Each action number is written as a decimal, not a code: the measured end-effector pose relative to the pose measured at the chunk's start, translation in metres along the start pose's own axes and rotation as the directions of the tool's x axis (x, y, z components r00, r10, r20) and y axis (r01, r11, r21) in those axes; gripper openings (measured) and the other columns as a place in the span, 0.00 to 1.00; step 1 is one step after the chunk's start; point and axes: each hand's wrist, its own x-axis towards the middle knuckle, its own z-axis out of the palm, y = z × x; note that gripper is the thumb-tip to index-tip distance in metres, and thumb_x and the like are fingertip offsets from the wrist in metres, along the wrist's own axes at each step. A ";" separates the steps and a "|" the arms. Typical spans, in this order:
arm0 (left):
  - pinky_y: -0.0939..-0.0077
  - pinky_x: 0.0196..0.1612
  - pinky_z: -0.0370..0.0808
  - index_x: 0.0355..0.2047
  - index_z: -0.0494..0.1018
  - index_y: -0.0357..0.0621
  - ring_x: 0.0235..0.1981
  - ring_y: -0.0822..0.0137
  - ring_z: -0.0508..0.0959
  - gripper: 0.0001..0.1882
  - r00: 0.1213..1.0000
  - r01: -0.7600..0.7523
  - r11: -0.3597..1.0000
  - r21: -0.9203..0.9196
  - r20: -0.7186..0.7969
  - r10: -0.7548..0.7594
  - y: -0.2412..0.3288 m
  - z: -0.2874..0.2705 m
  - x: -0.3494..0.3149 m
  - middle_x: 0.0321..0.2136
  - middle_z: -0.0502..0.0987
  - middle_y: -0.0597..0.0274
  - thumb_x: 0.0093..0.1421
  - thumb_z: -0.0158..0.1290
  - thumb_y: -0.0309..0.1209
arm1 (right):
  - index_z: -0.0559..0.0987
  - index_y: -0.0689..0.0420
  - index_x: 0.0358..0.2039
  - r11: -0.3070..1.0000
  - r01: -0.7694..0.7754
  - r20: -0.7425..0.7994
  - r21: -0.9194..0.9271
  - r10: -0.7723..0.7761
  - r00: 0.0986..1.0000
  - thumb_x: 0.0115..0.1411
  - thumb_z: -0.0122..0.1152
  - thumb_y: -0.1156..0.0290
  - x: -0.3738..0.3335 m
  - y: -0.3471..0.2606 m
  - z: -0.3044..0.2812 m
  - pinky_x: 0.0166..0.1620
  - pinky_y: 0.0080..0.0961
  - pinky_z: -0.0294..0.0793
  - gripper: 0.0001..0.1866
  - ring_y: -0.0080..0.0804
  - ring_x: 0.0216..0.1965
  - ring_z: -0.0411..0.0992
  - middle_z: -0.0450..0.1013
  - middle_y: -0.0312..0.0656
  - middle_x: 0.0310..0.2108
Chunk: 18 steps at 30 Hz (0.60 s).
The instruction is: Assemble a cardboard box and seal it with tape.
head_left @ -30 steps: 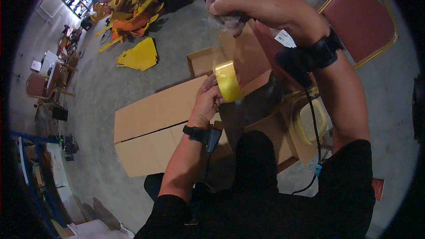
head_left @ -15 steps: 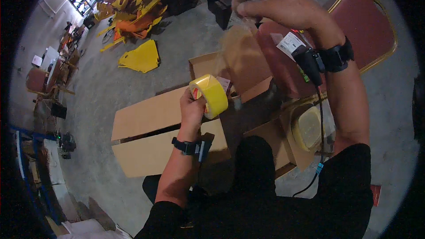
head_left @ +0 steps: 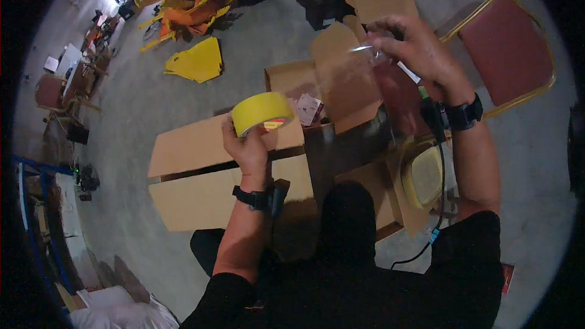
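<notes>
My left hand (head_left: pixel 245 149) is closed round a roll of yellow packing tape (head_left: pixel 263 109), its fingers partly hidden by the roll. A see-through strip of tape (head_left: pixel 347 76) stretches from the roll across to my right hand (head_left: pixel 409 45), which pinches its free end with bent fingers. Under my left hand lies a long brown cardboard box (head_left: pixel 195 152), its two top flaps nearly meeting with a dark gap between them. Behind the strip, an open cardboard box (head_left: pixel 350 106) has its flaps raised, and a pink-and-white printed card (head_left: pixel 308 108) lies at its near side.
A red chair with a gold frame (head_left: pixel 506 49) stands at the right. Yellow and orange scraps (head_left: pixel 201 9) are piled at the far left, with a yellow piece (head_left: pixel 195 61) on the floor. By my right knee, another open box (head_left: pixel 390 201) sits near a yellowish round-cornered container (head_left: pixel 423 173).
My right hand has come lower and a little right, still holding the tape end. My left hand has tilted the roll and moved it slightly left and up.
</notes>
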 end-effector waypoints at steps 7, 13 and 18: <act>0.71 0.49 0.74 0.45 0.68 0.36 0.43 0.65 0.76 0.14 0.985 -0.165 0.976 0.145 -0.027 0.170 0.009 -0.015 -0.002 0.42 0.76 0.57 0.58 0.53 0.17 | 0.76 0.61 0.33 0.848 -0.368 0.103 0.381 0.357 0.928 0.63 0.57 0.69 -0.032 0.027 0.038 0.37 0.22 0.71 0.08 0.20 0.31 0.70 0.72 0.34 0.27; 0.71 0.51 0.72 0.46 0.68 0.37 0.44 0.64 0.75 0.15 0.987 -0.161 0.967 0.197 0.035 0.157 0.001 -0.033 -0.010 0.42 0.75 0.56 0.58 0.54 0.21 | 0.76 0.60 0.34 0.828 -0.433 0.089 0.357 0.431 0.898 0.62 0.58 0.68 -0.073 0.041 0.076 0.36 0.20 0.69 0.08 0.19 0.30 0.68 0.72 0.34 0.28; 0.73 0.39 0.79 0.46 0.66 0.40 0.42 0.68 0.75 0.17 0.993 -0.111 0.944 0.310 0.061 0.097 0.001 -0.028 -0.018 0.44 0.73 0.60 0.58 0.56 0.20 | 0.77 0.60 0.34 0.790 -0.374 0.021 0.486 0.418 0.908 0.61 0.60 0.70 -0.101 0.071 0.110 0.37 0.20 0.69 0.07 0.19 0.32 0.69 0.73 0.33 0.29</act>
